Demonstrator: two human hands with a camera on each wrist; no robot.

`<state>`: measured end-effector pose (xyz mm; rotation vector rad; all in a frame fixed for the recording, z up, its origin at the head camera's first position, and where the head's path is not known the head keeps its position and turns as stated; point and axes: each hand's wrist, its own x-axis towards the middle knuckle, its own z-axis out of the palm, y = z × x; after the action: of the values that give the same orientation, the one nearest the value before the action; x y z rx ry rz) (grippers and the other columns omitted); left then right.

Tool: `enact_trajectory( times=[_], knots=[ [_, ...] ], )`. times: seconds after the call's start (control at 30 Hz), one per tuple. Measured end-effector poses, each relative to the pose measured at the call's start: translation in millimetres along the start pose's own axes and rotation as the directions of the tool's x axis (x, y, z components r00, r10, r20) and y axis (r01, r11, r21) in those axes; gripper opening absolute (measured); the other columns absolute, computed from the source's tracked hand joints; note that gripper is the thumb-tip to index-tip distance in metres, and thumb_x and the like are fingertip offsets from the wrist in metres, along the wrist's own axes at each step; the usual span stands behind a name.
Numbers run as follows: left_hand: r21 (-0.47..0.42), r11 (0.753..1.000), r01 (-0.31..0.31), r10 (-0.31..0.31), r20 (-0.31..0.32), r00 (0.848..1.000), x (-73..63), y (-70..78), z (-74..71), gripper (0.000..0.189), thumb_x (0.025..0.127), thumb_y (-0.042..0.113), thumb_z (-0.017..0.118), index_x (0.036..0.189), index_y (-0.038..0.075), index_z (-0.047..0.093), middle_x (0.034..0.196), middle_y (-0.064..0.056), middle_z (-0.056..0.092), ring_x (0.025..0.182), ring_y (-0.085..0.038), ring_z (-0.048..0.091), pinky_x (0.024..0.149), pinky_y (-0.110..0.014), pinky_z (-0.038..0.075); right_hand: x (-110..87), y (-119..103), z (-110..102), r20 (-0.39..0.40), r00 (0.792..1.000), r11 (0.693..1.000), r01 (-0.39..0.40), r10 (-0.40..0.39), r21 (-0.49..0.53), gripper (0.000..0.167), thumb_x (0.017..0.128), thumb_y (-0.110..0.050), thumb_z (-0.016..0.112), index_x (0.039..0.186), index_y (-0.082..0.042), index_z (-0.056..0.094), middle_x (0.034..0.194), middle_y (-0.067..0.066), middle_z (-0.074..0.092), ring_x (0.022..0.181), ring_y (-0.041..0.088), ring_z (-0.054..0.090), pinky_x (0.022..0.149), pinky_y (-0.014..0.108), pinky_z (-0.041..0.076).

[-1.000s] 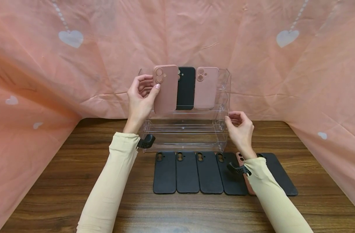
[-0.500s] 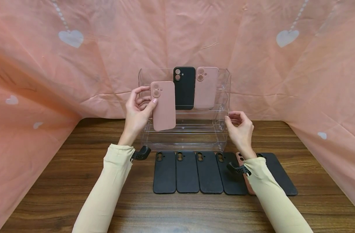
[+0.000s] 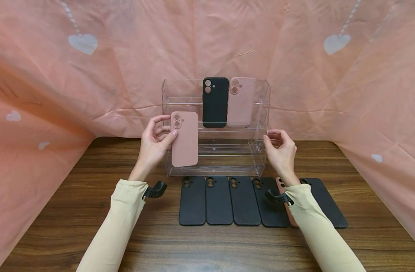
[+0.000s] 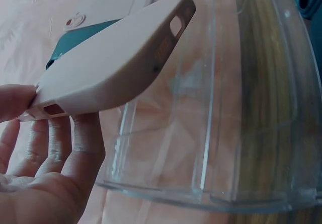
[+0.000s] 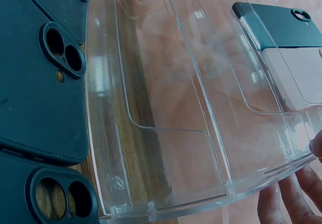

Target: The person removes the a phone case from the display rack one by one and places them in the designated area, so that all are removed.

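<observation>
A pink phone case (image 3: 185, 141) is pinched along its left edge between the thumb and fingers of my left hand (image 3: 153, 141). It hangs upright in front of the left part of a clear tiered display rack (image 3: 228, 170). On the rack's upper tier stand a black phone case (image 3: 216, 104) and, to its right, another pink phone case (image 3: 241, 104). My right hand (image 3: 280, 151) grips the rack's right side wall; in the right wrist view its thumb and fingers (image 5: 282, 199) lie on either side of the clear edge.
Several black phone cases (image 3: 219, 204) lie in a row on the wooden table (image 3: 214, 249) before the rack. A pink case (image 3: 291, 219) lies among them, partly hidden by my right wrist. Pink fabric (image 3: 207, 37) hangs behind and at both sides.
My left hand has brought the pink case down and slightly left, from the upper tier beside the black case to the rack's lower front. My right hand has stayed in place.
</observation>
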<state>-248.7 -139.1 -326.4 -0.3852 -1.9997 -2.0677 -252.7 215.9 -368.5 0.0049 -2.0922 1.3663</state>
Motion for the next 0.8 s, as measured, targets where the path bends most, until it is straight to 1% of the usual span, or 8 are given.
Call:
enact_trajectory(
  times=[0.17, 0.23, 0.3, 0.4, 0.5, 0.6, 0.8],
  knots=[
    [0.047, 0.998, 0.03, -0.032, 0.036, 0.999, -6.2, -5.3, -7.5, 0.054, 0.096, -0.002, 0.064, 0.144, 0.009, 0.045, 0.093, 0.009, 0.066, 0.079, -0.003, 0.069, 0.061, -0.024, 0.057, -0.1, 1, 0, 0.0, 1.0, 1.0, -0.006, 0.006, 0.007, 0.024, 0.095, -0.012, 0.069, 0.117, -0.001, 0.07, 0.11, 0.018, 0.074, 0.084, -0.007, 0.061, 0.077, 0.007, 0.048],
    [0.062, 0.997, 0.051, -0.055, 0.062, 0.997, -8.7, -6.9, -10.8, 0.056, 0.096, -0.002, 0.063, 0.146, 0.01, 0.042, 0.094, 0.01, 0.066, 0.08, -0.002, 0.069, 0.062, -0.023, 0.056, -0.2, 0, 0, 0.002, 1.0, 1.0, -0.006, 0.006, 0.009, 0.024, 0.095, -0.012, 0.069, 0.117, -0.001, 0.069, 0.109, 0.018, 0.074, 0.084, -0.006, 0.062, 0.077, 0.007, 0.048],
    [0.063, 0.995, 0.076, -0.082, 0.102, 0.991, -11.1, -8.0, -14.8, 0.059, 0.096, -0.004, 0.06, 0.148, 0.011, 0.039, 0.098, 0.009, 0.066, 0.082, -0.002, 0.069, 0.064, -0.025, 0.057, -0.1, 0, 0, 0.004, 1.0, 1.0, -0.005, 0.005, 0.008, 0.024, 0.095, -0.011, 0.069, 0.116, 0.0, 0.069, 0.109, 0.018, 0.074, 0.084, -0.006, 0.062, 0.077, 0.007, 0.048],
    [0.057, 0.993, 0.104, -0.112, 0.168, 0.979, -14.4, -8.8, -20.3, 0.063, 0.095, -0.008, 0.056, 0.151, 0.013, 0.035, 0.103, 0.005, 0.064, 0.084, -0.005, 0.07, 0.066, -0.031, 0.06, 0.2, 1, 0, 0.001, 1.0, 1.0, -0.003, 0.003, 0.003, 0.023, 0.095, -0.011, 0.069, 0.116, 0.0, 0.069, 0.108, 0.018, 0.074, 0.084, -0.006, 0.062, 0.077, 0.007, 0.048],
    [0.048, 0.992, 0.113, -0.121, 0.222, 0.968, -17.8, -9.1, -25.6, 0.066, 0.094, -0.01, 0.052, 0.153, 0.012, 0.033, 0.107, 0.0, 0.062, 0.082, -0.008, 0.07, 0.065, -0.035, 0.061, 0.5, 1, 0, 0.0, 1.0, 1.0, -0.003, 0.003, 0.003, 0.023, 0.095, -0.011, 0.069, 0.116, 0.0, 0.069, 0.108, 0.018, 0.074, 0.084, -0.006, 0.062, 0.077, 0.007, 0.048],
    [0.046, 0.99, 0.13, -0.137, 0.258, 0.956, -21.2, -9.5, -30.8, 0.066, 0.093, -0.011, 0.05, 0.152, 0.012, 0.032, 0.108, -0.002, 0.062, 0.08, -0.009, 0.07, 0.064, -0.037, 0.061, 0.5, 1, 0, 0.0, 1.0, 1.0, 0.0, 0.0, 0.002, 0.023, 0.095, -0.011, 0.069, 0.116, 0.001, 0.069, 0.108, 0.018, 0.074, 0.084, -0.007, 0.062, 0.077, 0.007, 0.048],
    [0.073, 0.976, 0.205, -0.217, 0.309, 0.926, -28.9, -12.7, -42.7, 0.065, 0.093, -0.01, 0.052, 0.15, 0.011, 0.029, 0.106, -0.002, 0.063, 0.08, -0.014, 0.071, 0.064, -0.041, 0.061, -0.1, 2, -1, 0.005, 1.0, 1.0, 0.014, -0.014, -0.005, 0.024, 0.095, -0.011, 0.069, 0.116, 0.0, 0.069, 0.108, 0.018, 0.074, 0.084, -0.007, 0.062, 0.076, 0.008, 0.049]
  ],
)
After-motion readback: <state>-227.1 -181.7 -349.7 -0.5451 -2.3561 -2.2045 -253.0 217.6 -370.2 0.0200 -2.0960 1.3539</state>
